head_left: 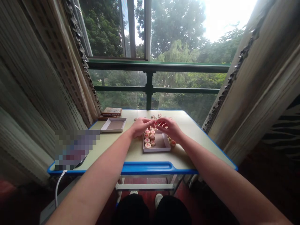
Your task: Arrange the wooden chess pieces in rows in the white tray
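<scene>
At the far left, well apart from my fingers, lies one pixelated flat object [77, 150], too masked to name, with one white cable [57, 189] running down from it. Beyond it, left of my fingers, sit a stack of brown books [112, 111], at least two by the edges I can see, and one shallow white-walled square tray with a grey-brown floor [113, 125].

My left hand [142, 126] comes next, thumb and forefinger stretched forward, their tips against or just beside one small round pale piece with red marking [155, 123]; I cannot tell whether they press on it. Just below my fingers stands a second tray, white-walled and shallow [156, 150], with round pale red-marked discs [147, 145] in two columns along its left side: four in the left column and three in the right show plainly, and my hands hide the rest. Past my fingertips, several loose pale discs [160, 115] lie on the table, partly covered, so I cannot count them.

My right hand [171, 125] curves in, thumb and forefinger pinching the piece above the tray's far end, the other fingers bent. Under that hand, beside the tray's right wall, are at least two more discs [172, 143]. The pale-topped, blue-edged table [194, 126] spreads on to the right.
</scene>
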Action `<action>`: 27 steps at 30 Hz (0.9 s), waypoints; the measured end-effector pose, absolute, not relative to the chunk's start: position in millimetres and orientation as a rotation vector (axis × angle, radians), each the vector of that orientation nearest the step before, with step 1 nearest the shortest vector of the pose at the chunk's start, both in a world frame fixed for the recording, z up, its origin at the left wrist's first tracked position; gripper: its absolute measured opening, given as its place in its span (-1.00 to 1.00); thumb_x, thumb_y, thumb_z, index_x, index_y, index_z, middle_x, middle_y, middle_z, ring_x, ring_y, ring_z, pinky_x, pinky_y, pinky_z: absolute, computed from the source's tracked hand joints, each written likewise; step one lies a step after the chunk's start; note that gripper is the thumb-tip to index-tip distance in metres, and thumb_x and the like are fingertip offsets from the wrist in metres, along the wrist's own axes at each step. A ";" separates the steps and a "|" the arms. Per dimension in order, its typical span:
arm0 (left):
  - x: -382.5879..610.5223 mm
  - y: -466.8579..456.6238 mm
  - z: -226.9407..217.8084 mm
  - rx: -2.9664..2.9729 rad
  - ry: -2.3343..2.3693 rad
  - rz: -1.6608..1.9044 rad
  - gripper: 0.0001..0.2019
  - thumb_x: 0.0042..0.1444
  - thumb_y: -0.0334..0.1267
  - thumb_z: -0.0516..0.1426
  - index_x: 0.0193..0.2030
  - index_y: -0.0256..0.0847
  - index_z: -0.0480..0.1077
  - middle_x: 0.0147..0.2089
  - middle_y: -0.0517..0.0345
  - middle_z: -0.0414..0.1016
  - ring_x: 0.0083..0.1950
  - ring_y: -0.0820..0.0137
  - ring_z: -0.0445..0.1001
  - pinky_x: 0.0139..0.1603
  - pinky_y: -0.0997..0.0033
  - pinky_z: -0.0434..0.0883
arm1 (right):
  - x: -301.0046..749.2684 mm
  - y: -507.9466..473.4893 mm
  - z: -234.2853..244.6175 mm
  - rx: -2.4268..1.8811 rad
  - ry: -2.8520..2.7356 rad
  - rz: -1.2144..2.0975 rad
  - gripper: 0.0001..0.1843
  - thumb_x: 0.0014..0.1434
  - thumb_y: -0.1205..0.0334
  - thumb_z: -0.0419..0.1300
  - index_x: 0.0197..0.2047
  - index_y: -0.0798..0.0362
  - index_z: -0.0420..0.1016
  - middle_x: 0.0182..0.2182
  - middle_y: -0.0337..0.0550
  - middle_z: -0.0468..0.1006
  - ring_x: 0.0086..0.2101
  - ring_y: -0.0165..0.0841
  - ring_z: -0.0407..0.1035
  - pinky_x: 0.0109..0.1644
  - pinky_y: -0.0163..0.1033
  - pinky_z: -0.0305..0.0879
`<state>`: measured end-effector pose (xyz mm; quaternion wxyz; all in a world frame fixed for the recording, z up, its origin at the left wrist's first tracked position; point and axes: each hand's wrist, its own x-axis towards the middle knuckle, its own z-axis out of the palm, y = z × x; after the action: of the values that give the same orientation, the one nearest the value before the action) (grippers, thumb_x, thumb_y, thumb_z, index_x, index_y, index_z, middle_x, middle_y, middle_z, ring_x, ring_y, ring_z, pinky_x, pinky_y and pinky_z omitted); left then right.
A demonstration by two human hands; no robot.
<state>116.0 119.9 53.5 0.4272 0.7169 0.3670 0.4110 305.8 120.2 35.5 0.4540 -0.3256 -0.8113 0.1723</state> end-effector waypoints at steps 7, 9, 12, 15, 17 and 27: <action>118.8 119.1 52.9 1.779 0.982 1.013 -0.58 -0.16 0.10 0.21 -0.48 -0.31 0.51 -0.48 0.05 0.51 -0.42 0.42 0.39 -0.36 0.44 0.31 | 306.1 118.5 35.3 -0.808 -2.049 0.302 -0.78 0.04 0.20 0.24 -0.20 0.04 0.45 -0.34 -0.15 0.49 -0.42 -0.43 0.36 -0.35 -0.29 0.39; 117.8 122.3 49.8 1.808 1.017 1.007 -0.55 -0.10 0.13 0.16 -0.47 -0.31 0.51 -0.48 0.04 0.52 -0.44 0.42 0.39 -0.37 0.44 0.30 | 306.5 115.6 38.3 -0.814 -2.062 0.293 -0.79 0.05 0.19 0.23 -0.21 0.04 0.46 -0.34 -0.15 0.50 -0.41 -0.43 0.36 -0.34 -0.29 0.37; 113.5 129.3 43.3 1.855 1.293 1.206 -0.51 0.03 0.13 0.02 -0.46 -0.28 0.50 -0.51 0.06 0.50 -0.50 0.42 0.36 -0.42 0.43 0.25 | 307.6 108.2 46.6 -0.849 -2.147 0.277 -0.79 0.02 0.20 0.26 -0.23 0.05 0.50 -0.32 -0.13 0.50 -0.36 -0.40 0.35 -0.30 -0.28 0.32; 108.4 134.5 37.3 1.980 1.650 1.367 -0.53 0.10 0.07 -0.05 -0.49 -0.25 0.48 -0.55 0.08 0.48 -0.48 0.38 0.37 -0.43 0.42 0.18 | 307.4 99.8 53.9 -0.873 -2.322 0.284 -0.82 -0.05 0.23 0.30 -0.30 0.05 0.53 -0.36 -0.17 0.50 -0.33 -0.38 0.33 -0.24 -0.27 0.27; 106.5 135.6 35.0 2.083 1.769 1.300 -0.54 0.12 0.04 -0.06 -0.54 -0.23 0.46 -0.57 0.08 0.46 -0.48 0.38 0.36 -0.44 0.42 0.13 | 306.2 95.7 55.3 -0.861 -2.432 0.317 -0.81 -0.07 0.22 0.32 -0.31 0.04 0.54 -0.38 -0.19 0.49 -0.33 -0.38 0.32 -0.22 -0.27 0.25; 104.6 137.0 34.4 2.163 1.843 1.202 -0.56 0.10 0.01 -0.06 -0.57 -0.21 0.44 -0.57 0.07 0.46 -0.49 0.38 0.34 -0.46 0.42 0.09 | 302.4 93.3 47.2 -0.804 -2.542 0.288 -0.77 -0.09 0.14 0.35 -0.31 0.03 0.55 -0.37 -0.17 0.40 -0.32 -0.37 0.27 -0.21 -0.27 0.23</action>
<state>104.6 137.0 34.4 0.0282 0.7006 0.5973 0.3893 302.4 93.3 47.2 0.2279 -0.2919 -0.9230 0.1047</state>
